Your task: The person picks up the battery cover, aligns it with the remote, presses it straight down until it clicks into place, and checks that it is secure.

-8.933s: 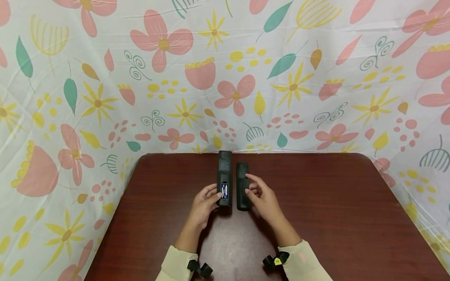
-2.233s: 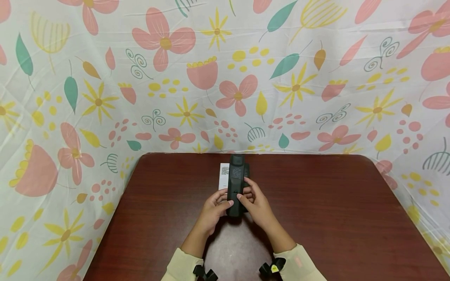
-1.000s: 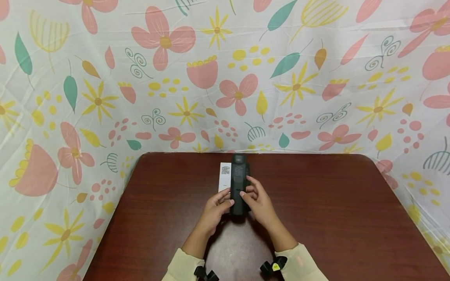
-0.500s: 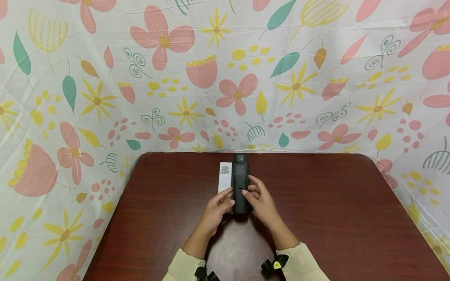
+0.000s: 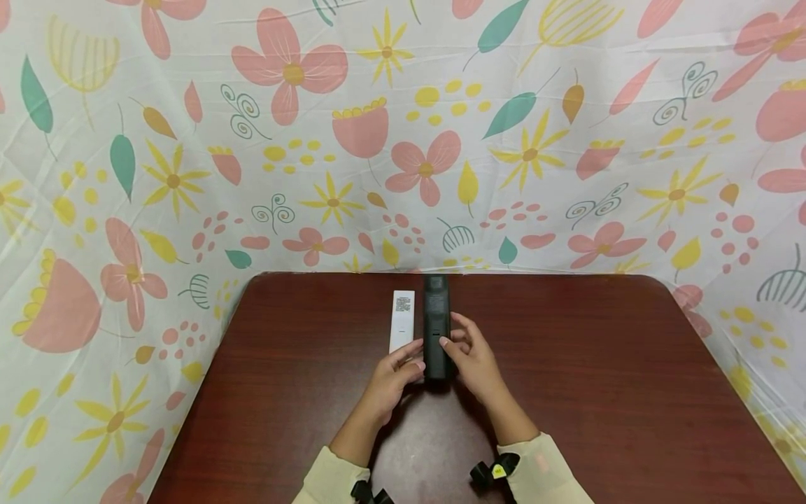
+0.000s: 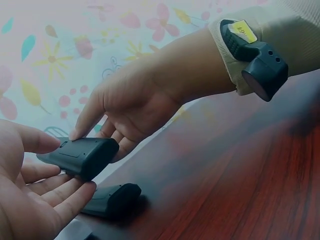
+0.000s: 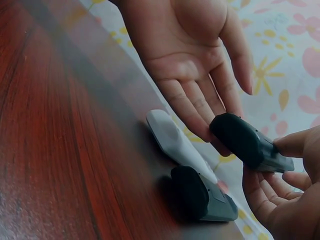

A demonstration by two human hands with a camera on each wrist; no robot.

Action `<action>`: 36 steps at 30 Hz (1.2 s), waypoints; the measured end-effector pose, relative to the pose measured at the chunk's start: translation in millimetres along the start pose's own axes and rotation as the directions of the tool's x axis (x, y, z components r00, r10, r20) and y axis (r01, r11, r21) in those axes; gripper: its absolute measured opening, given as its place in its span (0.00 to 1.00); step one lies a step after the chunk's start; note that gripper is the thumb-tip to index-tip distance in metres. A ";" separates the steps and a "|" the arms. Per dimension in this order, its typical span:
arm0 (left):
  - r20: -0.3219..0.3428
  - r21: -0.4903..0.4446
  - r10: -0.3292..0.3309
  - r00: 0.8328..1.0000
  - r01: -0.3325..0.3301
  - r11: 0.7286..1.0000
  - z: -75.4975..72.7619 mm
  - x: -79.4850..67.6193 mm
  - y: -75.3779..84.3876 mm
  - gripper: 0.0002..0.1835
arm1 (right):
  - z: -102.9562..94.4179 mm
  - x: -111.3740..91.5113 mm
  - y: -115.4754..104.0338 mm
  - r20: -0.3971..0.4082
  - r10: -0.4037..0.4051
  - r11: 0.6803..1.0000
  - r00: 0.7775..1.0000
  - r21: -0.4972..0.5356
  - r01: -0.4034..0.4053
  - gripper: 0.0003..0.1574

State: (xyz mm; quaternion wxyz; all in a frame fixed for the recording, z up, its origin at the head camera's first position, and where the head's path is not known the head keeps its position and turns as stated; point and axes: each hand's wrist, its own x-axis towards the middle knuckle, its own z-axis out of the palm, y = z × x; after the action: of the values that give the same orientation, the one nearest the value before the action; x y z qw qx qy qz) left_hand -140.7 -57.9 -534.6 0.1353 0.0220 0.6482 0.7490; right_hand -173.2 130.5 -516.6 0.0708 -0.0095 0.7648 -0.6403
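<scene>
A black remote control [image 5: 436, 315] is held back side up above the table, its battery cover in place. My right hand [image 5: 475, 360] pinches it from the right, thumb on the back and fingers beneath. My left hand [image 5: 390, 385] is at its left lower side; in the right wrist view the left fingers are nearly straight and reach the underside, with the thumb apart from it. Below lies a second black remote control [image 7: 202, 195], also in the left wrist view, but largely hidden in the head view. Left of it rests a white remote control [image 5: 401, 322].
The dark red-brown wooden table [image 5: 302, 336] has its back edge against a floral cloth [image 5: 352, 168]. Small black wrist cameras sit at both cuffs, the right one [image 5: 494, 470] with a yellow label.
The held remote's battery compartment, open with batteries showing earliest, is now covered. The remote has moved right, uncovering the white remote. My left thumb has come off it.
</scene>
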 end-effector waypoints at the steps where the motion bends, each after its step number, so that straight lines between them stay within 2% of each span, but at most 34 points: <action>1: 0.003 -0.002 -0.003 1.000 0.003 1.000 0.2 -0.1 -0.1 0.27 | -0.4 0.7 0.7 -0.004 0.004 1.000 1.000 -0.004 -0.004 0.37; 3: 0.007 -0.005 -0.008 1.000 0.008 1.000 0.8 -0.1 -0.7 0.27 | -1.9 4.0 8.4 -0.010 -0.005 1.000 1.000 -0.002 0.005 0.36; 13: 0.022 0.008 -0.010 1.000 0.009 1.000 5.2 -3.2 -0.2 0.27 | -8.2 8.4 15.4 -0.028 -0.025 0.999 0.999 -0.021 0.024 0.36; 21: 0.036 0.016 -0.025 0.999 0.025 1.000 8.6 -3.4 -3.6 0.28 | -11.4 10.4 17.8 -0.029 0.024 0.999 0.999 -0.021 -0.024 0.35; 29: 0.086 0.018 -0.045 0.995 0.044 0.999 14.7 -5.2 -7.4 0.28 | -19.1 11.7 20.7 -0.036 0.079 0.997 0.996 -0.010 -0.079 0.35; 36: 0.129 0.046 -0.037 0.991 0.032 0.998 23.6 -8.1 -9.4 0.28 | -29.0 10.5 27.5 -0.042 0.080 0.996 0.996 -0.023 -0.081 0.36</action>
State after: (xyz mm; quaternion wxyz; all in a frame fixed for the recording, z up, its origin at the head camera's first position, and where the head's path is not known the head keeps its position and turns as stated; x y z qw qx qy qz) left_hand -126.4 -35.9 -538.8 0.1897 0.0625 0.6546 0.7291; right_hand -185.0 162.6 -539.6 0.0809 0.0336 0.7738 -0.6273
